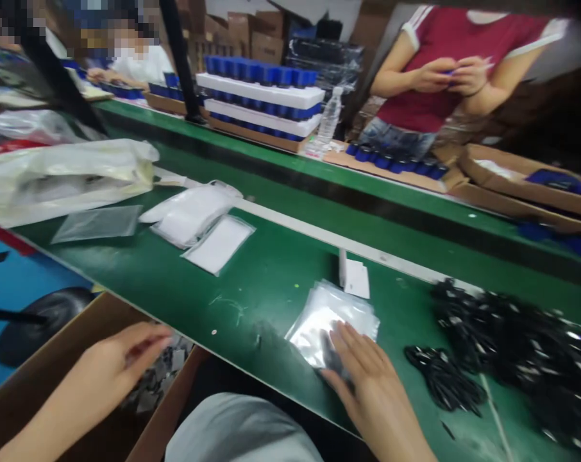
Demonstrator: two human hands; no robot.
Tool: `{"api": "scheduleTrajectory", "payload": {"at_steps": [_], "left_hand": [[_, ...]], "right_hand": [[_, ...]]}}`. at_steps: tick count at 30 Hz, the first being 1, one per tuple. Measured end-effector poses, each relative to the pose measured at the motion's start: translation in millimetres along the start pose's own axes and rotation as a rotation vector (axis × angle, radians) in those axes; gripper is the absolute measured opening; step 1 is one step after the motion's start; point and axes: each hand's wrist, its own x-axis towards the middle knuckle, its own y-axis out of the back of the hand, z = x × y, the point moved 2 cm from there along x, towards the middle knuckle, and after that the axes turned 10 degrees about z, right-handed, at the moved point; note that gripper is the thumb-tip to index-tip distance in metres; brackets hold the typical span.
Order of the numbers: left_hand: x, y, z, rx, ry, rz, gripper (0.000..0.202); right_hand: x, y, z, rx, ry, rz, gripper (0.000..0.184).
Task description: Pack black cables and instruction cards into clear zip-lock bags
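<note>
The person's right hand (pixel 374 391) lies on a stack of shiny clear plastic bags (pixel 331 330) at about 5 o'clock on the green workbench (pixel 266 308). Its fingers are spread and flat on the stack, not curled around it. The left hand (pixel 112 372) hangs at about 7 o'clock over a cardboard box (pixel 45 391) holding grey scraps (pixel 151 378). Its fingers (pixel 146 337) are drawn together, but whether they grip anything small cannot be told.

Just past the stack lies a white card (pixel 355 279). A big heap of black cables (pixel 505 340) sits at about 4 o'clock, with a smaller bunch of black cables (pixel 444 378) beside it, near the right hand. Toward 11 o'clock lie two white-filled bags (pixel 192 215), a flat clear bag (pixel 95 223) and a large plastic sack (pixel 64 179).

Across the bench, blue-capped bottles (pixel 256 80) stand in white foam trays (pixel 259 109) at about 12 o'clock, beside a water bottle (pixel 329 115). At 1 o'clock, a co-worker in a red shirt (pixel 444 77) holds something small and blue in both hands (pixel 449 74). Another co-worker in a white shirt (pixel 141 67) works at 11 o'clock.
</note>
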Motion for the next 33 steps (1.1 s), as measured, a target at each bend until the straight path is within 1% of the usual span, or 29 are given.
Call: {"api": "scheduleTrajectory", "payload": {"at_steps": [1, 2, 3, 5, 6, 8, 10, 12, 14, 16, 18, 21, 23, 24, 26, 28, 30, 33], "left_hand": [[2, -13.3, 19, -0.055, -0.100, -0.105, 0.026], [3, -27.1, 38, -0.085, -0.204, -0.181, 0.026], [4, -41.0, 57, -0.105, -0.305, -0.227, 0.026], [7, -68.7, 93, -0.100, -0.439, -0.243, 0.023], [9, -81.7, 110, -0.093, -0.504, -0.230, 0.025], [12, -104.8, 138, -0.057, -0.601, -0.211, 0.036], [17, -121.7, 159, -0.007, -0.645, -0.211, 0.044], [22, -131.0, 174, 0.027, -0.660, -0.219, 0.038], [29, -133.9, 183, 0.042, -0.668, -0.235, 0.025], [34, -133.1, 188, 0.038, -0.674, -0.265, 0.017], [37, -130.5, 189, 0.021, -0.668, -0.293, 0.014], [38, -125.8, 188, 0.006, -0.621, -0.309, 0.015], [38, -122.9, 185, -0.021, -0.562, -0.315, 0.018], [38, -121.8, 184, -0.039, -0.531, -0.320, 0.020], [39, -120.7, 181, -0.071, -0.481, -0.340, 0.023], [40, -121.4, 179, -0.099, -0.485, -0.348, 0.027], [41, -123.8, 178, -0.132, -0.515, -0.322, 0.031], [42, -126.9, 176, -0.188, -0.564, -0.188, 0.035]], "right_hand": [[-3, -4, 0, -0.026, -0.009, -0.011, 0.039], [-7, -7, -1, -0.034, -0.031, -0.005, 0.038], [-11, -11, -2, -0.028, -0.057, 0.014, 0.036], [-17, -17, -5, 0.002, -0.115, 0.065, 0.033], [-20, -19, -6, 0.022, -0.149, 0.093, 0.032], [-23, -21, -7, 0.070, -0.213, 0.142, 0.027], [-24, -20, -7, 0.137, -0.242, 0.153, 0.022], [-23, -15, -4, 0.186, -0.267, 0.134, 0.021], [-23, -9, 1, 0.188, -0.342, 0.123, 0.029], [-24, -3, 7, 0.161, -0.448, 0.133, 0.038], [-24, 1, 13, 0.153, -0.530, 0.131, 0.043], [-22, 6, 19, 0.183, -0.625, 0.144, 0.048], [-19, 9, 21, 0.228, -0.682, 0.171, 0.045], [-16, 10, 21, 0.264, -0.706, 0.181, 0.040], [-11, 13, 21, 0.365, -0.746, 0.167, 0.022], [-5, 13, 21, 0.469, -0.777, 0.114, 0.005], [-1, 13, 20, 0.520, -0.792, 0.064, 0.012], [1, 12, 21, 0.473, -0.775, 0.042, 0.019]]}}
